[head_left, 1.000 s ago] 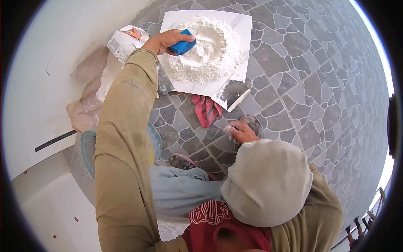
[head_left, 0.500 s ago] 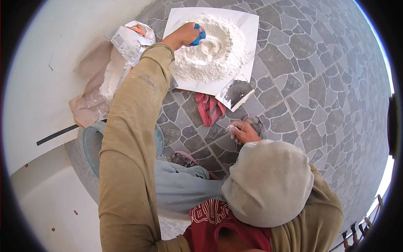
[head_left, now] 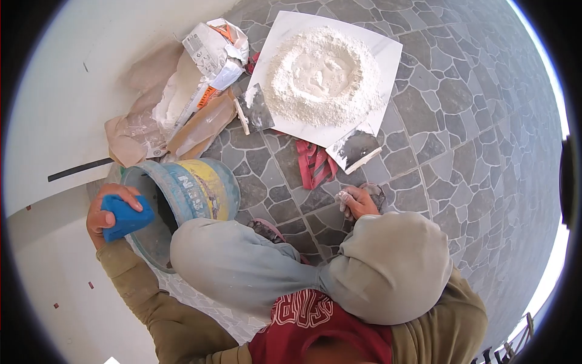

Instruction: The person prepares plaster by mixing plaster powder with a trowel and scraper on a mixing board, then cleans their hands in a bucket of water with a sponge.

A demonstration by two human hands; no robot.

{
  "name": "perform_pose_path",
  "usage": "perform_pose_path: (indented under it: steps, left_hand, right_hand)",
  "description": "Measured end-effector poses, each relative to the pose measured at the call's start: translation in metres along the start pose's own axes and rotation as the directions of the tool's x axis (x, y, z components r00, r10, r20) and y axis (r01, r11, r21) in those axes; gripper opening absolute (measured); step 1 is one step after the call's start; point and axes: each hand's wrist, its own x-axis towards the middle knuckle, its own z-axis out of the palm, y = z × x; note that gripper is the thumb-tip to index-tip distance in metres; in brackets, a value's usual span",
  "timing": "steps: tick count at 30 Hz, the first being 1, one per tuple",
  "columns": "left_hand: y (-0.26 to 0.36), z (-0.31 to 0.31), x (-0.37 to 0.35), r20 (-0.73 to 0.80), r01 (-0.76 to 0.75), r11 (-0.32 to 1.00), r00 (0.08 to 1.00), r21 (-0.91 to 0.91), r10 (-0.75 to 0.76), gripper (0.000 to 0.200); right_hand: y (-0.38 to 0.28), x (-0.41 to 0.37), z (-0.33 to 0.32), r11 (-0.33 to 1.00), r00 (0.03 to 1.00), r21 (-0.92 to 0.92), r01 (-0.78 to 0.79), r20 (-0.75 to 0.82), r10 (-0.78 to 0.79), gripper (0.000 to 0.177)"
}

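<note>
My left hand is closed around a small blue plastic container. It is held at the mouth of a large bucket with a yellow band, left of my knee. My right hand is closed, its fingers curled and dusted white, by my shoe past the right knee. Whatever it may hold is hidden. Ahead of me, a white board bears a mound of white powder with a hollow in its middle.
Two flat dark plates, one at the left corner and one at the near edge, lie by the board. A red cloth is close by. An opened paper bag leans by the white wall. Stone-pattern tiles cover the floor.
My left hand has moved from over the powder back to the bucket at lower left, with the blue container still in it. My right hand stays by the shoe.
</note>
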Motion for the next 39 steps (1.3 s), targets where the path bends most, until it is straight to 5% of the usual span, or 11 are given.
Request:
perform_pose_path:
  steps: [2, 3, 4, 8, 14, 18, 20, 23, 25, 32, 39]
  left_hand:
    - [-0.042, 0.014, -0.015, -0.337, 0.221, 0.975, 0.917, -0.022, -0.215, 0.057]
    - [-0.099, -0.010, -0.015, -0.301, 0.380, 0.925, 0.884, 0.014, -0.359, 0.057]
    - [-0.139, -0.021, -0.005, -0.372, 0.660, 0.749, 0.682, -0.056, -0.629, 0.060]
    - [-0.258, 0.012, 0.060, -0.634, 0.616, 0.763, 0.673, 0.195, -0.382, 0.073]
    - [-0.344, 0.045, 0.105, -0.632, 0.679, 0.574, 0.702, 0.458, -0.327, 0.061]
    - [-0.306, 0.030, 0.086, -0.471, 0.575, 0.736, 0.791, 0.356, -0.390, 0.053]
    - [-0.257, 0.017, 0.058, -0.308, 0.508, 0.860, 0.813, -0.037, -0.494, 0.050]
    - [-0.266, -0.023, 0.004, -0.134, 0.402, 0.628, 0.764, -0.666, -0.631, 0.052]
    - [-0.222, -0.021, -0.030, -0.138, 0.148, 0.541, 0.881, -0.828, -0.452, 0.060]
    - [-0.115, -0.030, -0.073, -0.379, -0.241, 0.718, 0.925, -0.652, -0.033, 0.072]
    - [0.030, -0.010, 0.055, -0.009, -0.214, 0.832, 0.970, -0.512, 0.244, 0.074]
  right_hand:
    - [0.002, 0.002, 0.001, 1.000, 1.000, 0.003, -0.010, -0.015, 0.010, 0.024]
    - [0.003, 0.003, 0.003, 1.000, 1.000, 0.002, -0.002, -0.003, 0.002, 0.025]
    - [0.006, 0.005, 0.004, 1.000, 1.000, 0.003, -0.001, 0.010, 0.001, 0.025]
    - [0.016, 0.012, 0.004, 0.997, 0.996, -0.065, 0.040, 0.077, -0.035, 0.026]
    - [0.010, 0.006, 0.005, 0.992, 0.993, -0.040, 0.120, 0.008, -0.120, 0.028]
    - [0.010, 0.007, 0.007, 0.993, 0.995, -0.067, 0.102, -0.009, -0.103, 0.027]
    - [0.009, 0.007, 0.006, 0.993, 0.995, -0.070, 0.097, -0.003, -0.098, 0.027]
    - [0.008, 0.008, 0.004, 0.996, 0.997, -0.057, 0.075, 0.012, -0.074, 0.027]
    - [0.013, 0.009, 0.004, 0.998, 0.998, -0.018, 0.056, 0.006, -0.056, 0.027]
    - [-0.005, 0.004, 0.007, 0.993, 0.997, -0.091, -0.070, -0.023, 0.069, 0.025]
    - [0.001, 0.003, 0.002, 0.988, 1.000, -0.151, 0.011, 0.006, -0.010, 0.027]
